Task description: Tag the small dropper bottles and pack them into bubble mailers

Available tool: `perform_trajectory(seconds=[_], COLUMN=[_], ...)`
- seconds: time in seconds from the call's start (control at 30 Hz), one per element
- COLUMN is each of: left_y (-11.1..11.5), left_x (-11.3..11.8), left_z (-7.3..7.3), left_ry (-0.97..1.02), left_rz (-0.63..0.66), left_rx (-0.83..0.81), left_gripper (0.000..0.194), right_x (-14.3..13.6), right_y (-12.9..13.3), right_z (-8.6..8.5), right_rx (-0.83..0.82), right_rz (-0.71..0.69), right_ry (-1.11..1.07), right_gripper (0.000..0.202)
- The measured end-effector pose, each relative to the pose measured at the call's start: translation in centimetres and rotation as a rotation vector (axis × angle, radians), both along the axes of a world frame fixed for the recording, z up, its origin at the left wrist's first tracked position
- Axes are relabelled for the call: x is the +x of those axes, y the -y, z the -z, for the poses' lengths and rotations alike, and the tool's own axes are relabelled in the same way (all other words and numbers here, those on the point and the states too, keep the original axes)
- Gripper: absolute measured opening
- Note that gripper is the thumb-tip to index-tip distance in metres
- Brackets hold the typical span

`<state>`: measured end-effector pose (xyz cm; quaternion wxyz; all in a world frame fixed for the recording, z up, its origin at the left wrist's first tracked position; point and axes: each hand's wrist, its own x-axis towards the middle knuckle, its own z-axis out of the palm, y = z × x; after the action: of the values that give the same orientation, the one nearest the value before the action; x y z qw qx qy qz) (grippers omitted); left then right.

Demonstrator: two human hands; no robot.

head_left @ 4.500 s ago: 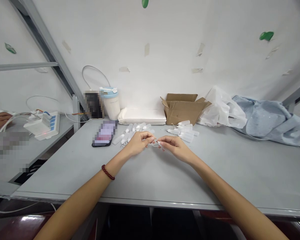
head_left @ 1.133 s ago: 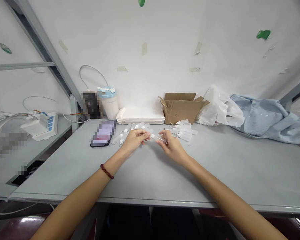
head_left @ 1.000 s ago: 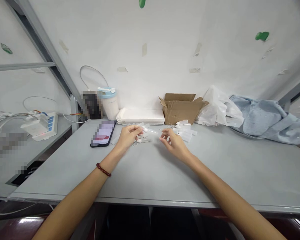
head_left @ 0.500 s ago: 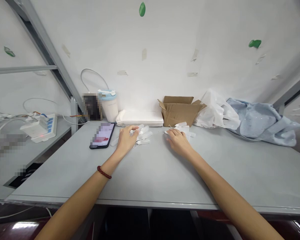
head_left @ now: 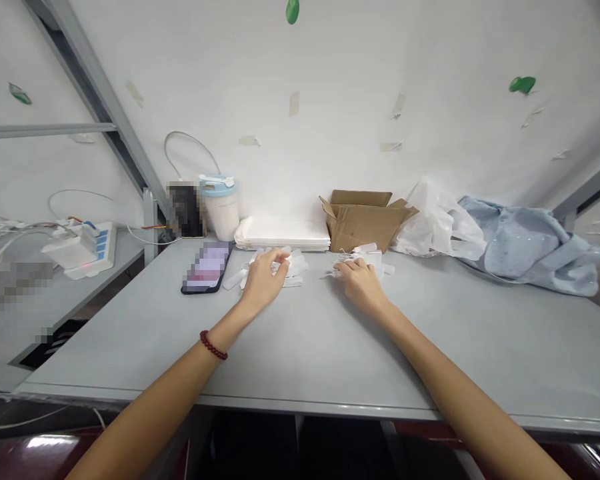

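Several small translucent white pieces [head_left: 296,265] lie in a loose pile on the grey table, left of centre. Over this pile is my left hand [head_left: 265,279], its thumb and fingers apart in a curve; no held piece shows between them. A second pile of similar pieces [head_left: 375,257], some with thin strings, lies in front of the cardboard box. My right hand [head_left: 361,283] rests at the near edge of that pile with its fingers bent down together; what they pinch is too small to make out.
Behind the piles stand a stack of white sheets [head_left: 283,235] and an open cardboard box [head_left: 363,227]. A phone [head_left: 207,268] and a lidded cup [head_left: 221,210] are at the left, a plastic bag [head_left: 435,223] and blue cloth [head_left: 525,247] at the right.
My left hand has shifted slightly right, and its thumb and fingers have spread apart over the pile. My right hand stays at its pile. The view has moved slightly.
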<state>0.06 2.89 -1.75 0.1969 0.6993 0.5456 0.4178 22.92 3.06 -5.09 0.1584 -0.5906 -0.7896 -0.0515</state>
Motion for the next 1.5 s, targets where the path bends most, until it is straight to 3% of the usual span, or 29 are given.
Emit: perform_trajectory(seconds=[0.17,0.3,0.47,0.77,1.07,1.5], left_y=[0.2,0.4,0.8,0.5,0.6,0.7], left_x=[0.4,0.8,0.9,0.8,0.6,0.4], left_z=[0.1,0.2,-0.4,-0.1,-0.1,-0.6], left_ry=[0.146,0.246,0.27,0.28,0.489,0.624], left_rz=[0.135,0.259,0.342,0.348,0.379,0.394], left_rx=[-0.14,-0.248,-0.318,-0.381,-0.501,-0.65], left_gripper=[0.025,0.032,0.031,0.024,0.022,0.023], right_x=[-0.6,-1.6,-2.4,-2.3,-3.0,-3.4], right_y=[0.5,1.7,2.7,2.7,3.5,4.0], right_z=[-0.5,-1.1,-1.6,-1.8,-2.4,-2.8], right_rx=[0.076,0.114,0.103,0.156,-0.039,-0.104], right_rz=[-0.162,-0.286,-0.338,-0.318,-0.352,-0.336], right_ry=[-0.305,-0.397,-0.453,-0.458,-0.579,-0.666], right_gripper=[0.024,0.022,0.02,0.019,0.021,0.025])
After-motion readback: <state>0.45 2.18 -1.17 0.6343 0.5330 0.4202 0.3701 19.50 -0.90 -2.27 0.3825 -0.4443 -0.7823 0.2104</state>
